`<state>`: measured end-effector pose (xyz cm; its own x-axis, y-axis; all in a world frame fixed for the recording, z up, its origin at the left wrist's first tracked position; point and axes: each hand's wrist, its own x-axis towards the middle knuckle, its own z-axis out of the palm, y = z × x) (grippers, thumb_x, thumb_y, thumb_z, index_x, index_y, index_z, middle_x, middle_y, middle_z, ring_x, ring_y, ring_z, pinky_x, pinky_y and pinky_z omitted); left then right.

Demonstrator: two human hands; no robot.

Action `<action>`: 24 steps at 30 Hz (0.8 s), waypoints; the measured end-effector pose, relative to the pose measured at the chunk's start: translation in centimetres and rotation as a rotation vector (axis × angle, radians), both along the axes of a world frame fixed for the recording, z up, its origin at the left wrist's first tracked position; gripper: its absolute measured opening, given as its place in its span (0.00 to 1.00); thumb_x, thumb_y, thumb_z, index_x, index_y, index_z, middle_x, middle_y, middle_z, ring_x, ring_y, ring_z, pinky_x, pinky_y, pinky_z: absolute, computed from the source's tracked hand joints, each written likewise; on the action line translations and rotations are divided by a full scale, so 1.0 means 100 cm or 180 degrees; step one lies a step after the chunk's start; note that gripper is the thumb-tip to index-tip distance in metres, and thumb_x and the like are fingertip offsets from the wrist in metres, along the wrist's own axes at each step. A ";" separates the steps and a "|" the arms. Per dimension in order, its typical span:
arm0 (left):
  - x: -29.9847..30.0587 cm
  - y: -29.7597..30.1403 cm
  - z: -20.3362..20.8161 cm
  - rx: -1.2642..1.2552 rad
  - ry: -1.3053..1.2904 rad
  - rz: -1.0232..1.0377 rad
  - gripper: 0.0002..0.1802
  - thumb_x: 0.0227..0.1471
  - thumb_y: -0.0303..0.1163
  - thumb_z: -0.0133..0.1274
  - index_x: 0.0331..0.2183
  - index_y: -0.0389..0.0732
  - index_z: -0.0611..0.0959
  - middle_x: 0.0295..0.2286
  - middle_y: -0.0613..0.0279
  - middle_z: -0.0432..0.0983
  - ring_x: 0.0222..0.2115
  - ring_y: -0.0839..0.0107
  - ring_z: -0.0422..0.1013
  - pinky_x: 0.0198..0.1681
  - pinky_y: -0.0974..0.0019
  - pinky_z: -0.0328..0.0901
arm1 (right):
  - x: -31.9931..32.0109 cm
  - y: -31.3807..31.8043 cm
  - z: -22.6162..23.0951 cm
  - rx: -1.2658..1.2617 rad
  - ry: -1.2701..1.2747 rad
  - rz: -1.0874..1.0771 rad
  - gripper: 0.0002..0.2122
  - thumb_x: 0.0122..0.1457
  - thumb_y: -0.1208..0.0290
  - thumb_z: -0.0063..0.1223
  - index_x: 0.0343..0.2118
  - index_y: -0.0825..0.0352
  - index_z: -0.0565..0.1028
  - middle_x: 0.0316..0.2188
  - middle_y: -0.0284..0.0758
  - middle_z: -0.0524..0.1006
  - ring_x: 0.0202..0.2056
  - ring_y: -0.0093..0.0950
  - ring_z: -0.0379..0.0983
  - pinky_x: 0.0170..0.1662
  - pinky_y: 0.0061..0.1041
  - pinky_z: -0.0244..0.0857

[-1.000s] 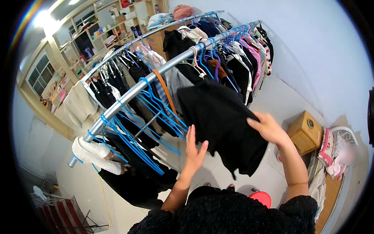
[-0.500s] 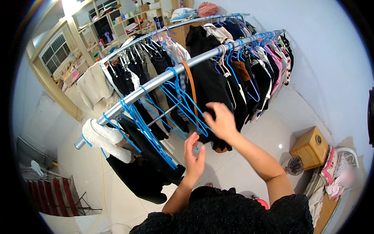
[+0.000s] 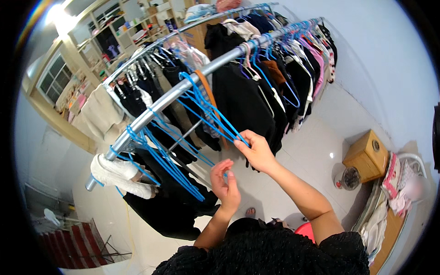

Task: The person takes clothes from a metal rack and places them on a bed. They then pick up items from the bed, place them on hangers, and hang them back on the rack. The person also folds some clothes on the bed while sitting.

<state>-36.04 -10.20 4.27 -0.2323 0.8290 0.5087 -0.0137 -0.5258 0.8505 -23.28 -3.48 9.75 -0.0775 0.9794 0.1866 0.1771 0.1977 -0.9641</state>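
My right hand [image 3: 255, 151] is closed on the lower ends of some blue hangers [image 3: 211, 110], thumb and fingers pinching them. These hangers hang bare from the near metal rail [image 3: 183, 87], beside a brown strap-like loop [image 3: 210, 91]. Just left of and below it, my left hand [image 3: 225, 188] is half curled, thumb and fingers apart. A bit of blue shows between its fingers, at the tip of another blue hanger [image 3: 201, 157]; whether it touches is unclear. More bare blue hangers [image 3: 172, 167] hang farther left on the rail.
White cloth [image 3: 123, 172] and a black garment [image 3: 160, 211] hang at the rail's left end. Dark and coloured clothes [image 3: 247, 101] fill its right part. Behind runs a second rail [image 3: 201, 26] with clothes. A wooden box [image 3: 366, 156] stands at right on the tiled floor.
My right hand has come down slightly and closed on the blue hangers' lower ends. My left hand's fingers have curled a little. The whole view has shifted slightly.
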 end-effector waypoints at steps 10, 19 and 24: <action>0.077 -0.012 -0.013 0.0479 0.1377 -0.0139 0.28 0.48 0.22 0.51 0.53 0.30 0.67 0.50 0.48 0.68 0.48 0.50 0.64 0.54 0.55 0.55 | 0.181 -0.211 -0.008 -0.1797 0.1134 -0.0381 0.13 0.65 0.63 0.45 0.35 0.68 0.75 0.13 0.22 0.62 0.13 0.12 0.51 0.15 0.15 0.43; 0.230 -0.123 -0.046 0.1571 0.2438 -0.2596 0.15 0.47 0.24 0.54 0.40 0.43 0.82 0.35 0.61 0.77 0.41 0.62 0.71 0.56 0.50 0.55 | 0.225 -0.517 -0.022 -0.1929 0.2014 -0.2082 0.12 0.65 0.65 0.47 0.35 0.69 0.77 0.15 0.28 0.72 0.11 0.12 0.56 0.14 0.14 0.48; 0.301 -0.273 -0.028 0.2138 0.2479 -0.3413 0.17 0.46 0.26 0.56 0.43 0.44 0.81 0.36 0.62 0.77 0.41 0.62 0.71 0.54 0.51 0.58 | 0.208 -0.695 -0.043 -0.1477 0.2090 -0.2635 0.12 0.63 0.64 0.49 0.32 0.70 0.76 0.20 0.37 0.79 0.13 0.15 0.65 0.16 0.15 0.57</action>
